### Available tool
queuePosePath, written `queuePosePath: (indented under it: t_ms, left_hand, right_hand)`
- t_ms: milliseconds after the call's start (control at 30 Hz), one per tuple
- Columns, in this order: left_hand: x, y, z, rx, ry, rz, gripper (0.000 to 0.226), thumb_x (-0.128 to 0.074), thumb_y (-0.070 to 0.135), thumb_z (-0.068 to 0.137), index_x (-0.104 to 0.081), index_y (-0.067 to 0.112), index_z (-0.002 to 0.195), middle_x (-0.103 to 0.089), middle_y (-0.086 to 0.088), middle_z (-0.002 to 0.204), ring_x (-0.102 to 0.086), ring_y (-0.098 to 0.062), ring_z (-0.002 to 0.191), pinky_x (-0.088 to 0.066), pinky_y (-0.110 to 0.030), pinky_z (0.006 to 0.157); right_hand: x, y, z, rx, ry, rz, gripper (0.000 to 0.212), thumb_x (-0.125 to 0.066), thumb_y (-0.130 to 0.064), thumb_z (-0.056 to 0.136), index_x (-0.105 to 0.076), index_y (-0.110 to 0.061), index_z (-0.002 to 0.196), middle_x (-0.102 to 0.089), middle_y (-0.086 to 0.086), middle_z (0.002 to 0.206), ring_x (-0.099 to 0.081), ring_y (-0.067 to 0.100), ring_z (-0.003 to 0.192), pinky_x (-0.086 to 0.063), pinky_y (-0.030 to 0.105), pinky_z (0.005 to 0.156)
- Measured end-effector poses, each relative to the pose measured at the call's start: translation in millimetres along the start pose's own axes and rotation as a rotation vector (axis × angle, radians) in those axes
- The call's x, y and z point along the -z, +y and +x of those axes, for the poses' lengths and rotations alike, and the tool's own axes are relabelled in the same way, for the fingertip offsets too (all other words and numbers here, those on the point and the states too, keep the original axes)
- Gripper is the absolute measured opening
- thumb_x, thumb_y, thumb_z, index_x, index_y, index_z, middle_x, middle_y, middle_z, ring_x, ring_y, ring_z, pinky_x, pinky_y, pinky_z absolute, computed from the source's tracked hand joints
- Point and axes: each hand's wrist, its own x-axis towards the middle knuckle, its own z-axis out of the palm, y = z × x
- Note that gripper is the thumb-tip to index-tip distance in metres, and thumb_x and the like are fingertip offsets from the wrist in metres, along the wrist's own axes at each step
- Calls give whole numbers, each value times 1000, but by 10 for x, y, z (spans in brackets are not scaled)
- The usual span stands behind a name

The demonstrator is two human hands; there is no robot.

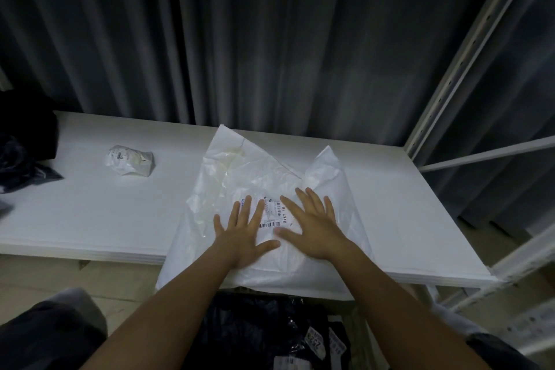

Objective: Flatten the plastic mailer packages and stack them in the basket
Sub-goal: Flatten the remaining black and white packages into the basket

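Dark grey curtain (240,39) hanging all along the back, with a pale metal rack (468,75) standing at the right. Big white table (90,213) stretching across below. Large white mailer (240,171) lying on the table near the middle, crinkled, far corners sticking up, near edge hanging off the front. Pile of dark bags (264,336) sitting low under the front edge, white labels on them; basket itself hard to make out. Left hand (243,237) and right hand (312,228) pressing flat on the mailer side by side, fingers straight and spread wide, gripping nothing. Small crumpled white packet (129,160) resting far off to the left.
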Motion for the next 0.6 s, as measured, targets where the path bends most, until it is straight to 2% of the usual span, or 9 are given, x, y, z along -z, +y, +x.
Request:
queuePosePath:
  t_ms: [100, 200, 300, 333, 433, 500, 533, 600]
  left_hand:
    - [-23, 15, 13, 33, -6, 10, 102, -5, 90, 58, 41, 34, 130, 40, -2, 150, 25, -28, 143, 3, -66, 110]
    - [-18, 26, 34, 48, -17, 22, 102, -24, 84, 76, 36, 32, 140, 39, -2, 150, 24, -29, 144, 1, -67, 110]
    - [-33, 49, 60, 57, -15, 55, 102, -28, 82, 79, 33, 31, 142, 39, -2, 151, 24, -30, 144, 1, -68, 109]
    - [-38, 54, 67, 59, -10, 72, 101, -27, 82, 79, 33, 31, 142, 39, -3, 151, 24, -31, 144, 1, -68, 109]
    - [-11, 30, 89, 67, 4, 143, 98, -27, 80, 82, 31, 31, 144, 36, -5, 152, 24, -32, 144, 1, -67, 109]
    - [33, -7, 85, 73, 24, 204, 95, -29, 77, 84, 27, 30, 146, 32, -8, 154, 22, -32, 144, 1, -65, 110]
    - [62, -21, 73, 75, 42, 234, 95, -32, 75, 86, 24, 29, 147, 29, -10, 155, 20, -32, 145, 0, -64, 112]
    - [114, -30, 27, 77, 83, 283, 95, -38, 69, 88, 18, 23, 150, 23, -13, 157, 16, -33, 146, -1, -61, 113]
  right_hand:
    - [33, 66, 60, -37, 140, -23, 66, -19, -67, 93, -6, -40, 152, 12, -4, 161, 19, 21, 146, 15, 47, 116]
    - [-28, 178, 66, -84, 81, -83, 70, -10, -72, 89, -2, -40, 152, 12, -4, 161, 19, 23, 146, 14, 49, 116]
    - [-154, 222, 32, -85, 95, -138, 103, 24, -82, 65, -5, -38, 152, 2, -3, 162, 13, 22, 147, 12, 49, 115]
    - [-183, 225, 35, -88, 101, -138, 109, 28, -82, 60, -9, -37, 152, -3, -3, 162, 10, 23, 148, 12, 50, 115]
    - [-113, 239, 81, -79, 87, -179, 97, 10, -79, 69, -19, -35, 151, -17, 0, 159, 1, 25, 148, 11, 52, 115]
    - [19, 277, 128, -50, 32, -215, 84, -12, -79, 79, -23, -34, 149, -24, 2, 155, -4, 27, 147, 12, 53, 115]
    - [101, 292, 156, -38, -16, -228, 79, -26, -78, 83, -25, -33, 148, -28, 3, 152, -10, 27, 145, 9, 53, 116]
    - [254, 281, 208, -42, -125, -270, 80, -43, -74, 83, -27, -29, 147, -34, 6, 147, -25, 28, 138, -7, 50, 116]
